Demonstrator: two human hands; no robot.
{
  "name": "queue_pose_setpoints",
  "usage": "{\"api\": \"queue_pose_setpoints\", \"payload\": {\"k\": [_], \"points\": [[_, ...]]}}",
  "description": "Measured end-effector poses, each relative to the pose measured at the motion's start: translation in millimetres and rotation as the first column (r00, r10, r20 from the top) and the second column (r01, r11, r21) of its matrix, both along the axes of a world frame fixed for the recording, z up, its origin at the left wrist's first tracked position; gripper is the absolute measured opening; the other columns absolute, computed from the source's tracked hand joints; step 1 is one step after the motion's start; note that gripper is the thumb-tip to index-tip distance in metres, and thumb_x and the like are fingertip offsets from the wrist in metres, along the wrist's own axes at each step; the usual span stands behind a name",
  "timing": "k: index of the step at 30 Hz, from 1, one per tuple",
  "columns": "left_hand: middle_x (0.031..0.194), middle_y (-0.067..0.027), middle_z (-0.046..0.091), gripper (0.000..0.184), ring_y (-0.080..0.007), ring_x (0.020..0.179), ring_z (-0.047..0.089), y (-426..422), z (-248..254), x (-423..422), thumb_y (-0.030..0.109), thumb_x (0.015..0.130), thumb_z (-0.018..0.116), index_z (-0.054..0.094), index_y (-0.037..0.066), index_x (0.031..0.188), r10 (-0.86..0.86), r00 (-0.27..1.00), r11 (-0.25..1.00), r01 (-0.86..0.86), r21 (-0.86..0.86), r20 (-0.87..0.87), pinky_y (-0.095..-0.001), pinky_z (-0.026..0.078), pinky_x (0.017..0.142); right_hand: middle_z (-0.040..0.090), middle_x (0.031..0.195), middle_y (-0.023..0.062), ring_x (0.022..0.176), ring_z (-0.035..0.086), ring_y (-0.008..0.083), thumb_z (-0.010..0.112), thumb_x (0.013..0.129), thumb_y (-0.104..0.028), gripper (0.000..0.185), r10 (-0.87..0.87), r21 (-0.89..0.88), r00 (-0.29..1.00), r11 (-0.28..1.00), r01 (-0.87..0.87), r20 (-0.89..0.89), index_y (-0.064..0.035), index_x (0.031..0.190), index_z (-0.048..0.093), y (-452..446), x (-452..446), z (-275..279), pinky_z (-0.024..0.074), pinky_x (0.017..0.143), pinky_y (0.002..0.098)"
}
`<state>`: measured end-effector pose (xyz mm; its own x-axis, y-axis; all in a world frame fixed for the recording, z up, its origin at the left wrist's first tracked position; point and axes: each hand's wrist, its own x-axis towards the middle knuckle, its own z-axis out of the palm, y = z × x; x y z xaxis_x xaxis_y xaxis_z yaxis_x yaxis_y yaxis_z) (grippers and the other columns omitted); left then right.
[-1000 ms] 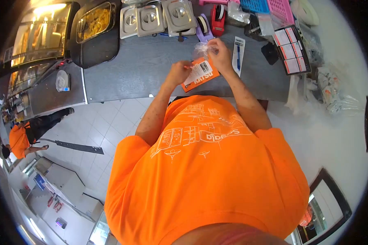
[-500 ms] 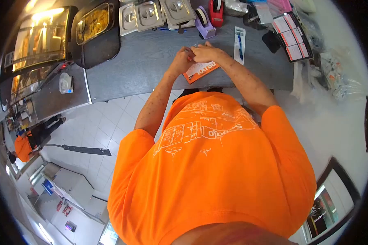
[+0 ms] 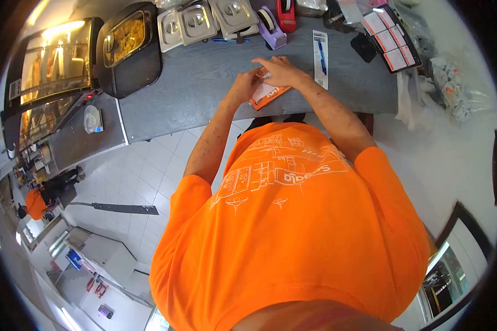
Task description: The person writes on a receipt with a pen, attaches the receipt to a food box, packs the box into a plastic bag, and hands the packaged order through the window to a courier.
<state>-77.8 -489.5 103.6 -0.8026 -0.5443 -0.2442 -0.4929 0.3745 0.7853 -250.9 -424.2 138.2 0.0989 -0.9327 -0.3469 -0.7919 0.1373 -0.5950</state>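
Note:
An orange and white packet lies near the front edge of the dark counter. My left hand is at its left side, fingers bent in against the packet's upper part. Over the packet's top reaches my right hand, its fingers pointing left and meeting the left hand. What the fingertips hold is hidden between the hands. To the right, a blue pen rests on a white printed strip.
Steel lids, a purple tape dispenser and a red one stand behind. A black card holder is at the right. A food tray and lit display case are left. Another person is far left.
My hands have come together over the packet, and the clear plastic seen between them earlier is now hidden. The view has shifted slightly, and the other person is farther away.

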Motion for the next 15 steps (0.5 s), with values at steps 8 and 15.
{"api": "queue_pose_setpoints", "payload": {"k": [8,15], "points": [[0.090,-0.0132,0.068,0.040,-0.0201,0.081,0.067,41.2,-13.7,74.1,0.018,0.075,0.079,0.057,-0.002,0.103,0.387,0.914,0.916,-0.364,0.171,-0.123,-0.0323,0.054,0.068,0.060,0.121,0.0085,0.120,0.046,0.0298,0.064,0.081,-0.022,0.046,0.048,-0.304,0.995,0.950,-0.073,-0.091,-0.0174,0.125,0.053,26.5,8.7,-31.9,0.0277,0.107,0.0484],[0.088,-0.0097,0.067,0.030,-0.0137,0.078,0.063,81.9,-32.8,67.6,0.019,0.080,0.076,0.061,-0.002,0.095,0.652,0.757,0.661,-0.541,0.520,-0.041,-0.0264,0.052,0.066,0.062,0.116,0.0082,0.120,0.047,0.0293,0.062,0.083,-0.023,0.041,0.037,-0.272,0.992,0.960,-0.069,-0.119,-0.0191,0.123,0.055,20.7,12.4,-37.9,0.0270,0.107,0.0476]]}}
